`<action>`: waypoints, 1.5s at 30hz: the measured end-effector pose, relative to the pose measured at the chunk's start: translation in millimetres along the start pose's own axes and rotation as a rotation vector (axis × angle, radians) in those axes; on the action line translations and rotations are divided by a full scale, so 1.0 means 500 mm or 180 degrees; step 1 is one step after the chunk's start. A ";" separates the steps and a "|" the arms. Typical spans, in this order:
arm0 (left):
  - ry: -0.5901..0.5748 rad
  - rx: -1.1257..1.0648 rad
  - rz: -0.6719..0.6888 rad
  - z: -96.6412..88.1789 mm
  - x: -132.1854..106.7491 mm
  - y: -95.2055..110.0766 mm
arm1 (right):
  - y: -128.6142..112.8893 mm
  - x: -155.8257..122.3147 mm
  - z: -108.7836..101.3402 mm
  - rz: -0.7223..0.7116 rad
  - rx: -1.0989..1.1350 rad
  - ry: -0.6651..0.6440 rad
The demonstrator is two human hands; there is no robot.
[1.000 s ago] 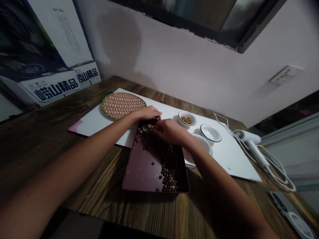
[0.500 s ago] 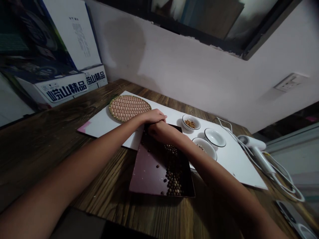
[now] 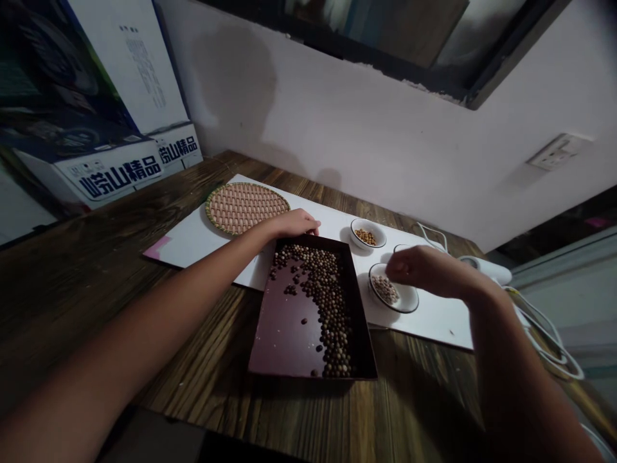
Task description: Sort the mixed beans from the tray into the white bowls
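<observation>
A maroon open box (image 3: 289, 344) holds many round brown seeds (image 3: 332, 308), heaped along its far and right sides. My left hand (image 3: 296, 223) is at the far rim of the box, its fingers curled down over the edge and partly hidden. My right hand (image 3: 419, 267) hovers over the near white bowl (image 3: 407, 299), fingers pinched together. Whatever those fingers hold, if anything, is out of sight. Pale round seeds (image 3: 385, 289) lie in that bowl. Behind it, another white bowl (image 3: 399, 248) is mostly covered by my right hand.
A bowl of yellow-brown seeds (image 3: 365, 236) and a round woven tray (image 3: 245, 207) rest on a white board (image 3: 332, 218). To the right are a white hair dryer (image 3: 491, 270) and cables (image 3: 544, 341). Printed boxes (image 3: 110, 170) stand at the left on the wooden table (image 3: 202, 360).
My right hand has moved from the far end of the box, beside my left hand, rightward to above the near bowl. More seeds in the box now show. My left hand stays at the rim.
</observation>
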State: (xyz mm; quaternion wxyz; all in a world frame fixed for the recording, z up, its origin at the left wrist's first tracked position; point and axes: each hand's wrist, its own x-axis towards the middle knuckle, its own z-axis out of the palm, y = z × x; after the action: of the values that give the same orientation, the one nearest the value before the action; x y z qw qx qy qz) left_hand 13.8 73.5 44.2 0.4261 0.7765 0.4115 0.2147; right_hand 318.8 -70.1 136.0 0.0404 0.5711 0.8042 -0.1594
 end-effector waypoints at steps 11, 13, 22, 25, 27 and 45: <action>0.0005 0.0065 -0.0009 0.000 -0.002 0.003 | -0.136 0.118 0.053 -0.0918 -0.0049 0.0727; 0.0026 0.0129 0.0013 0.000 -0.003 0.004 | -0.173 0.168 0.070 -0.1074 -0.0190 0.0677; 0.0039 -0.0058 0.0117 0.001 0.010 -0.012 | -0.223 0.246 0.125 -0.0982 -0.1079 0.0399; 0.0014 -0.0037 0.0155 0.001 0.014 -0.019 | -0.227 0.251 0.127 -0.0993 -0.1045 0.0364; 0.0027 -0.0017 0.0156 0.001 0.015 -0.023 | -0.224 0.246 0.116 -0.1054 -0.0942 0.0333; 0.0026 0.0092 0.0087 -0.001 -0.003 0.000 | -0.165 0.225 0.082 -0.1207 -0.0712 0.0485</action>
State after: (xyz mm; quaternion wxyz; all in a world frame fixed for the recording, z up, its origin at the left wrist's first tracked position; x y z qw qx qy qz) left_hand 12.6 72.7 44.5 0.4102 0.7873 0.4056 0.2176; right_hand 198.5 -5.0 86.5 0.0119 0.4122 0.9105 -0.0305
